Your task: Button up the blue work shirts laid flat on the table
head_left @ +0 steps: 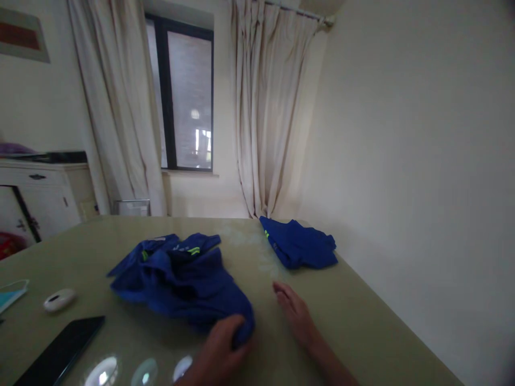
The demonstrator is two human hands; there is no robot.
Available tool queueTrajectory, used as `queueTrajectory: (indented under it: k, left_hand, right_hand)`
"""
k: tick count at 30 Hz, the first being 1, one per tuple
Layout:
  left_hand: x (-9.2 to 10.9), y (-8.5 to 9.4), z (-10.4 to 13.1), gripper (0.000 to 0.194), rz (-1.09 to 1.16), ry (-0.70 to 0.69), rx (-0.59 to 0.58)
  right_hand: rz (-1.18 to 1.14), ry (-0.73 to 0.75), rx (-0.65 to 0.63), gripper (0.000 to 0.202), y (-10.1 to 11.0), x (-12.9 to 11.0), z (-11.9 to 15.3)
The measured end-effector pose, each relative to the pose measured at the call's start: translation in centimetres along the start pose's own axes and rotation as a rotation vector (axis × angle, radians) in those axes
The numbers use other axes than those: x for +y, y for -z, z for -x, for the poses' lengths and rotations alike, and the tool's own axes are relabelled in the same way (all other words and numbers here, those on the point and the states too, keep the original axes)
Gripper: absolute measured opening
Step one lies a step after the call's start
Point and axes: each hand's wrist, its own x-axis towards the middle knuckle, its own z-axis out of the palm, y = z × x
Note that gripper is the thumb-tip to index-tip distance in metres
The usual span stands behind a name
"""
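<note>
A crumpled blue garment (185, 279) with yellow-green stripes lies on the table, left of the middle. My left hand (225, 346) grips its near right corner between thumb and fingers. To the right, my right hand (293, 311) is over the table, holding nothing, its fingers stretched forward and partly apart from the thumb. Beyond it, a second blue garment (303, 246) with similar stripes lies loosely bunched by the wall.
On the table (362, 332) at the left are a black phone (60, 351), a white oval object (59, 300) and a blue mask (12, 297). A wall (422, 187) borders the table's right edge. Curtains (273, 107) hang behind.
</note>
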Motion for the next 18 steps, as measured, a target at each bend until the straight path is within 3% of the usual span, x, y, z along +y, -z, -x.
queueTrajectory:
  k: [2, 3, 5, 7, 9, 12, 13, 15, 18]
  left_hand:
    - [3.6, -4.0, 0.8, 0.044, 0.096, -0.286, -0.416]
    - [5.1, -4.9, 1.2, 0.04, 0.15, -0.362, -0.491]
    - [7.1, -4.5, 1.9, 0.043, 0.216, -0.465, -0.468]
    - [7.4, -1.5, 2.4, 0.045, 0.194, -0.457, -0.252]
    - [5.7, 2.8, 2.8, 0.033, 0.048, -0.306, 0.052]
    - [0.1, 8.5, 3.8, 0.044, -0.25, -0.067, 0.384]
    - [-2.2, 9.7, 4.3, 0.051, -0.33, 0.024, 0.414]
    - [-6.2, 11.2, 5.4, 0.066, -0.42, 0.178, 0.364]
    - [-9.6, 11.5, 6.6, 0.073, -0.479, 0.308, 0.264]
  right_hand:
    - [-0.007, 0.012, -0.09, 0.06, -1.1, -1.3, 1.2]
    - [0.036, 0.032, -0.116, 0.067, -1.4, -1.7, 1.6]
    - [0.106, 0.066, -0.146, 0.078, -1.3, -2.1, 1.9]
    - [0.09, 0.077, -0.162, 0.077, -0.6, -2.3, 1.9]
    - [0.041, 0.074, -0.139, 0.065, 0.5, -2.6, 1.7]
    - [-0.032, 0.052, 0.079, 0.041, 3.4, -2.9, 0.9]
    - [-0.058, 0.039, 0.2, 0.039, 4.6, -2.8, 0.5]
    - [-0.091, -0.019, 0.43, 0.04, 7.0, -2.3, -0.2]
    - [-0.079, -0.143, 0.622, 0.041, 9.6, -1.1, -0.5]
